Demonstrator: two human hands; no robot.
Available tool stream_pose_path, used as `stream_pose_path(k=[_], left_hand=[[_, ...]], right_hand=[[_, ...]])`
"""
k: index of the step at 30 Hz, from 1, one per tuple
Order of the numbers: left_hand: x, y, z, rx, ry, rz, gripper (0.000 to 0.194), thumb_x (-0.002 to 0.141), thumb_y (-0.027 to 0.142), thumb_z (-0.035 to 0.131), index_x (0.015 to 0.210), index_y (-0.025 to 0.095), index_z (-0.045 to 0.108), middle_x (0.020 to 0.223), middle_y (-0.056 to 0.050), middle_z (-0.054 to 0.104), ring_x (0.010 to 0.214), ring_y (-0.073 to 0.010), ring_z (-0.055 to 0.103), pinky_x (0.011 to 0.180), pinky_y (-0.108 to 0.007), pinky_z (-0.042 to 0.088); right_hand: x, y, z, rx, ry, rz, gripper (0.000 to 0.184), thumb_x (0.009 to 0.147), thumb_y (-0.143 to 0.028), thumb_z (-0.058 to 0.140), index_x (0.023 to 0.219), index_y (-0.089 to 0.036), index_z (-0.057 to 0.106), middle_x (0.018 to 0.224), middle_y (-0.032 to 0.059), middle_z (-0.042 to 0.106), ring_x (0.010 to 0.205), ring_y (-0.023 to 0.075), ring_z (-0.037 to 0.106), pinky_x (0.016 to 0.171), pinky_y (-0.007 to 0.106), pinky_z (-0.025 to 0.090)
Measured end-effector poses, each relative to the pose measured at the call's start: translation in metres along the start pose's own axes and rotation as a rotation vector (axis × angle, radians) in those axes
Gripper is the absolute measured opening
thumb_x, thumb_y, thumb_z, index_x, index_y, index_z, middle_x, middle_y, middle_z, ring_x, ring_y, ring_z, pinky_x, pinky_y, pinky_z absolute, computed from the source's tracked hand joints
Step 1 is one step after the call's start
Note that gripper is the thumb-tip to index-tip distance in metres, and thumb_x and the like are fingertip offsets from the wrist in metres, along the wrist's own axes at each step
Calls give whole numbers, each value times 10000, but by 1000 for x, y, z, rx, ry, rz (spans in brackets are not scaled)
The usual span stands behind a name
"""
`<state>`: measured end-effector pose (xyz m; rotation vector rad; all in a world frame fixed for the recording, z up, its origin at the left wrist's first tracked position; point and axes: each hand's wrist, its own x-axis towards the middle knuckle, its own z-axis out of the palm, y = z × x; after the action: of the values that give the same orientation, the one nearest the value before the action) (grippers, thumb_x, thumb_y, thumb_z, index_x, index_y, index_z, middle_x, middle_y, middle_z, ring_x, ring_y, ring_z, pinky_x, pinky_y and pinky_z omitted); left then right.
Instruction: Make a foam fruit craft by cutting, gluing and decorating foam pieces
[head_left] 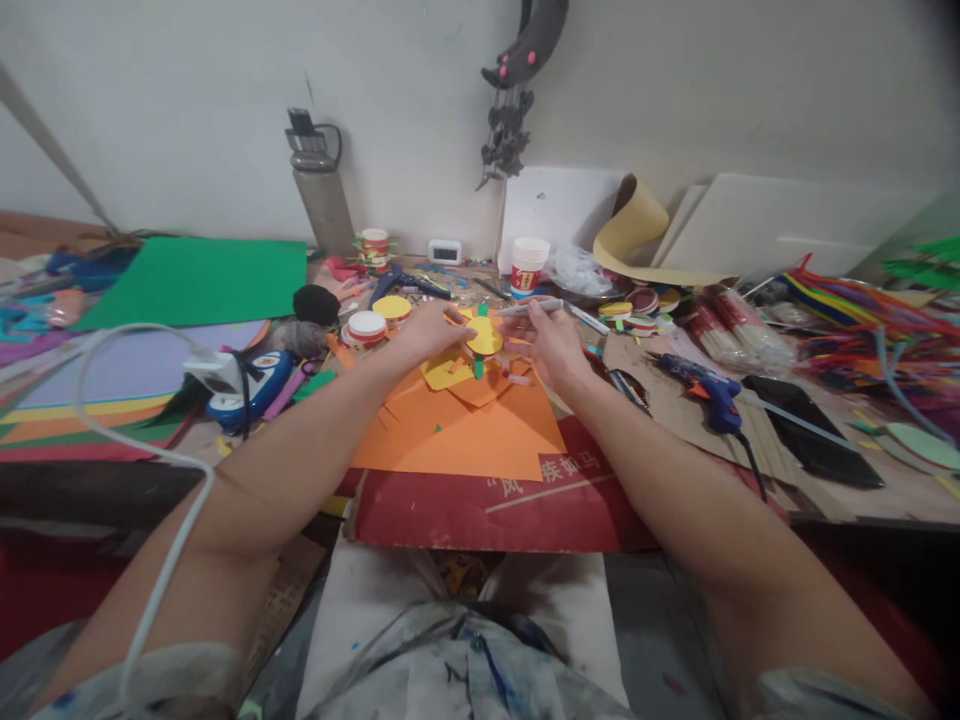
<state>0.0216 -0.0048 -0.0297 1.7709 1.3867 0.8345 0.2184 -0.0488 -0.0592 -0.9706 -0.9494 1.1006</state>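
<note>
A yellow paper disc [484, 338] with green tabs at its top and bottom lies between my hands, above orange and yellow paper. At its left edge is my left hand [433, 330], fingers curled and thumb against the rim. My right hand [553, 340] is on the disc's other side, with a grey marker pen [531, 307] held across its fingers, pointing left. Its lower fingers reach toward the disc's right edge; whether they touch it is unclear. Under the work spreads a large orange sheet [457, 425] with loose cut pieces on top.
A blue glue gun [701, 390] and a black phone [814, 430] lie to the right. Paper cups [529, 265] and a grey bottle [322, 190] stand behind. At left are coloured sheets [135, 375], a blue-and-white device [251, 390] and a white cable [180, 545].
</note>
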Motion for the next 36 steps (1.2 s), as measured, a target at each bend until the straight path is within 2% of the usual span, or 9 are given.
stream_pose_path(k=[4, 9, 14, 17, 23, 26, 29, 32, 36], left_hand=[[-5, 12, -1, -403, -123, -157, 241, 699, 149, 874, 845, 167, 683, 708, -27, 726, 625, -128, 653, 677, -277, 498], [-8, 20, -1, -634, -132, -147, 200, 734, 128, 815, 889, 163, 692, 808, -21, 744, 623, -95, 641, 691, -268, 504], [-13, 23, 3, -660, -67, 23, 594, 712, 99, 800, 1271, 185, 616, 832, 18, 718, 690, -104, 659, 661, -219, 466], [-17, 25, 5, -688, -22, 160, 888, 725, 101, 788, 1537, 194, 442, 863, 12, 735, 782, -128, 698, 744, -227, 502], [-17, 25, 3, -772, 33, 252, 1106, 723, 118, 811, 1666, 250, 248, 996, -3, 779, 980, -157, 739, 942, -285, 544], [-12, 23, 1, -859, 21, 208, 962, 719, 91, 791, 1584, 229, 393, 1015, -4, 788, 972, -151, 738, 919, -287, 561], [-8, 20, 0, -953, -35, 148, 569, 693, 72, 801, 1233, 163, 648, 1018, -41, 792, 934, -154, 741, 877, -281, 575], [-8, 19, 1, -1017, -59, 88, 346, 673, 88, 820, 977, 149, 666, 954, -41, 778, 853, -137, 733, 827, -269, 571], [-14, 20, 5, -1018, -79, 67, 375, 670, 144, 833, 987, 170, 635, 905, -13, 757, 769, -139, 720, 746, -277, 561]], right_hand=[[-2, 0, 4, 53, -8, -103, 378, 904, -580, 714, 1038, -276, 532, 826, -27, 749, 732, 153, 729, 669, 294, 613], [-5, -8, 6, 125, -16, -247, 434, 849, -624, 752, 1021, -289, 536, 825, -39, 738, 818, 161, 748, 817, 358, 651], [-9, -16, 8, 126, 16, -326, 417, 821, -548, 795, 1019, -296, 529, 854, -53, 719, 853, 147, 742, 892, 374, 655], [-13, -19, 10, 129, 26, -376, 381, 820, -498, 802, 1000, -294, 535, 858, -54, 717, 853, 141, 737, 917, 379, 654], [-21, -28, 15, 150, 69, -450, 344, 805, -470, 822, 952, -293, 565, 806, -53, 695, 792, 147, 721, 899, 395, 656], [-24, -33, 17, 99, 104, -473, 330, 786, -464, 831, 910, -292, 578, 793, -50, 665, 751, 145, 702, 865, 383, 655], [-27, -35, 17, 78, 99, -504, 310, 798, -448, 828, 905, -293, 581, 785, -50, 648, 730, 140, 690, 833, 362, 653], [-30, -34, 17, 39, 36, -542, 302, 859, -490, 785, 938, -293, 570, 806, -42, 658, 743, 149, 710, 825, 370, 662], [-33, -29, 17, -52, -43, -654, 311, 959, -577, 677, 1016, -288, 576, 868, -12, 692, 755, 168, 746, 722, 350, 668]])
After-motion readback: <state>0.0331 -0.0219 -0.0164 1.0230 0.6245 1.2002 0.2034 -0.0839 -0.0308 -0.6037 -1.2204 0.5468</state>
